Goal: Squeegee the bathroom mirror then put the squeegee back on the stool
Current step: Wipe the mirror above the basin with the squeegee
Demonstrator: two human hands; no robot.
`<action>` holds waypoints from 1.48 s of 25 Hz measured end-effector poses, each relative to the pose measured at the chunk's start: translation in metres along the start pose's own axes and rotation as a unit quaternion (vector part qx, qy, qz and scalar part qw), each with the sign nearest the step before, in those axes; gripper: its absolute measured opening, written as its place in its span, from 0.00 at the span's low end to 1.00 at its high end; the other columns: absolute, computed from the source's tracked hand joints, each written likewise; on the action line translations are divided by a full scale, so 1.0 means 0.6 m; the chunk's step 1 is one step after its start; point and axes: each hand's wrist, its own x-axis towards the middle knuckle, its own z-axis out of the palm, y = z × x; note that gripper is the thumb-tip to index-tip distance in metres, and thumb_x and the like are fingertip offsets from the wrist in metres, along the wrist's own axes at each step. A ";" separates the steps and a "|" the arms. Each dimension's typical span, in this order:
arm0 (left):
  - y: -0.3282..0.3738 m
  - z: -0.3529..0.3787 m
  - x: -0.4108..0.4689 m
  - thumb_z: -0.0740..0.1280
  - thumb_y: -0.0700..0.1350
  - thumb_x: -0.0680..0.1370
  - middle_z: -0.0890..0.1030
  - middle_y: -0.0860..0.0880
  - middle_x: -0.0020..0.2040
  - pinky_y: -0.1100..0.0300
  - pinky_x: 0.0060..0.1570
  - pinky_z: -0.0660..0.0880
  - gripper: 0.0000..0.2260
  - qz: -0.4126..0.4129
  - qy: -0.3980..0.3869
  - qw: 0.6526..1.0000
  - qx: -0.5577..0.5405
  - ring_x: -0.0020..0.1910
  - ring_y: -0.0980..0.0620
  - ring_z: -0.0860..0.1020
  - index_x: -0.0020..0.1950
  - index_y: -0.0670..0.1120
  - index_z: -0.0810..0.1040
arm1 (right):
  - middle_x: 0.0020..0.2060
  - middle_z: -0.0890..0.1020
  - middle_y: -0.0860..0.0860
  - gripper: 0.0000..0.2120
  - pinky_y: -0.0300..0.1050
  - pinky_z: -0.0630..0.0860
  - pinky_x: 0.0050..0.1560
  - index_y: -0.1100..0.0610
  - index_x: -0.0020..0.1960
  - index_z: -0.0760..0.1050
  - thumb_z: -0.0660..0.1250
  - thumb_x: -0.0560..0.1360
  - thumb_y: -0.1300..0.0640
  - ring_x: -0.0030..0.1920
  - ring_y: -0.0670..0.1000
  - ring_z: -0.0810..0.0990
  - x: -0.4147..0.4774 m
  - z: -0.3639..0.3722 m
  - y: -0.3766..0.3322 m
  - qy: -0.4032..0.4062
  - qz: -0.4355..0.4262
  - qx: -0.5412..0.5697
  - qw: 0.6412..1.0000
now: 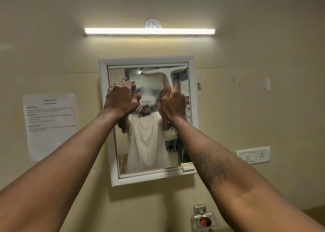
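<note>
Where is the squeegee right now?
In the head view, the white squeegee lies against the top of the mirror, right of centre, just under the frame's upper edge. The right hand grips its handle below.

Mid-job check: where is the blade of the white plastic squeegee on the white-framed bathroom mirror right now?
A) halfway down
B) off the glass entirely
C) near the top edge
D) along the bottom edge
C: the blade of the white plastic squeegee lies across the top of the white-framed bathroom mirror, with the right hand gripping its handle just below.
</note>
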 end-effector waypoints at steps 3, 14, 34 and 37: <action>0.001 -0.006 0.006 0.70 0.55 0.78 0.77 0.39 0.69 0.41 0.71 0.71 0.27 -0.006 0.003 1.000 0.002 0.70 0.39 0.74 0.74 0.43 0.73 | 0.40 0.83 0.59 0.12 0.59 0.80 0.42 0.62 0.59 0.70 0.55 0.86 0.54 0.39 0.61 0.82 0.001 0.014 -0.016 0.000 0.018 0.017 1.000; -0.013 -0.009 0.006 0.71 0.53 0.78 0.76 0.39 0.72 0.42 0.74 0.68 0.27 -0.001 0.015 1.000 0.007 0.73 0.39 0.72 0.73 0.42 0.73 | 0.40 0.83 0.60 0.12 0.58 0.81 0.40 0.61 0.59 0.68 0.53 0.86 0.52 0.38 0.62 0.82 0.003 0.025 -0.023 -0.015 0.030 0.008 0.999; -0.014 0.026 -0.023 0.69 0.57 0.79 0.79 0.42 0.67 0.43 0.70 0.71 0.25 -0.012 -0.021 1.000 0.004 0.69 0.40 0.75 0.71 0.44 0.74 | 0.36 0.77 0.55 0.08 0.49 0.70 0.31 0.56 0.58 0.63 0.54 0.85 0.52 0.33 0.56 0.78 -0.054 0.020 0.045 -0.075 0.036 -0.010 0.996; -0.010 0.031 -0.030 0.68 0.56 0.79 0.79 0.43 0.67 0.43 0.70 0.71 0.25 -0.014 -0.019 1.000 0.003 0.68 0.40 0.75 0.71 0.44 0.74 | 0.38 0.79 0.56 0.07 0.51 0.73 0.33 0.56 0.56 0.64 0.57 0.84 0.52 0.34 0.58 0.77 -0.088 0.025 0.060 -0.088 0.060 -0.029 0.994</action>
